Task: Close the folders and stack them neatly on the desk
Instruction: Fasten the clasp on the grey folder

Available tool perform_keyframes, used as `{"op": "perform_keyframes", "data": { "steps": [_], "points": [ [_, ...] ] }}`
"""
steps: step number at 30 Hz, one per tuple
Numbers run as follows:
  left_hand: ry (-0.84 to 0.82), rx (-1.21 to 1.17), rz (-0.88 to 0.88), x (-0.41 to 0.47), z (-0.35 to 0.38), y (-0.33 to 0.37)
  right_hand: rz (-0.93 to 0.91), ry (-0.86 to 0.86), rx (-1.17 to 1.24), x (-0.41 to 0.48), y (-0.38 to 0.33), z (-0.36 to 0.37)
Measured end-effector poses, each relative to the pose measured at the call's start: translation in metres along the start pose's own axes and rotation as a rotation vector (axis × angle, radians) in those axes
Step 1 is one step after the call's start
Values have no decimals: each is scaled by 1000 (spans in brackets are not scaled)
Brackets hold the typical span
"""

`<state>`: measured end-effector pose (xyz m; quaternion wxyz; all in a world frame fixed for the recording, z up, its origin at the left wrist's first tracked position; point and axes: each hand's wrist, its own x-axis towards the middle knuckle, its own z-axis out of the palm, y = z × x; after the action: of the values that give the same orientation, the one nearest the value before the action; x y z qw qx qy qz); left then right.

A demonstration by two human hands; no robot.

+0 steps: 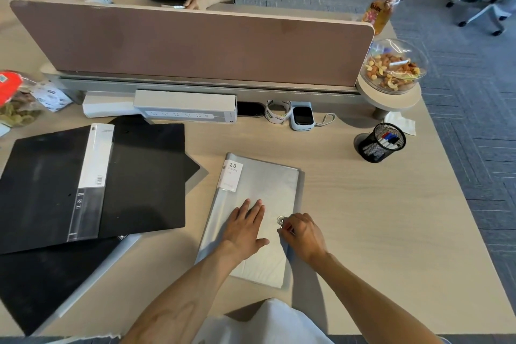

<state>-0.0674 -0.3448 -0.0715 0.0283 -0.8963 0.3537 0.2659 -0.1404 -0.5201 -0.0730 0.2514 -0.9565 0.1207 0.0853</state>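
A grey translucent folder (pixel 268 179) with a white "20" label lies closed on the desk in front of me. My left hand (pixel 245 227) rests flat on its cover, fingers spread. My right hand (pixel 303 233) pinches the string by the round button clasp (pixel 280 220) near the folder's right edge. To the left a black folder (pixel 42 184) with a white spine label lies on an open black folder (pixel 148 176). Another dark folder (pixel 50 279) sits beneath them, near the desk's front-left edge.
A pink divider panel (pixel 192 42) stands across the desk's back, with a person behind it. Along its base are a white power strip box (pixel 184 106), a tape roll (pixel 277 111) and a small device (pixel 303 117). A mesh pen cup (pixel 381 142) and a nut bowl (pixel 393 67) sit right.
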Motion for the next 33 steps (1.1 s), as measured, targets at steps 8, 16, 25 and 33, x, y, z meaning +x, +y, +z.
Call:
{"op": "perform_keyframes", "data": {
  "steps": [8, 16, 25, 33],
  "points": [
    [-7, -27, 46, 0, -2, -8, 15, -106, 31, -1, 8, -9],
    [-3, -56, 56, 2, -7, -9, 24, -96, 26, 5, 8, -12],
    [121, -193, -11, 2, -6, -14, -253, -53, -210, 32, -10, 0],
    [172, -177, 1, 2, -1, -14, -154, -181, -85, 47, -12, -9]
  ]
}}
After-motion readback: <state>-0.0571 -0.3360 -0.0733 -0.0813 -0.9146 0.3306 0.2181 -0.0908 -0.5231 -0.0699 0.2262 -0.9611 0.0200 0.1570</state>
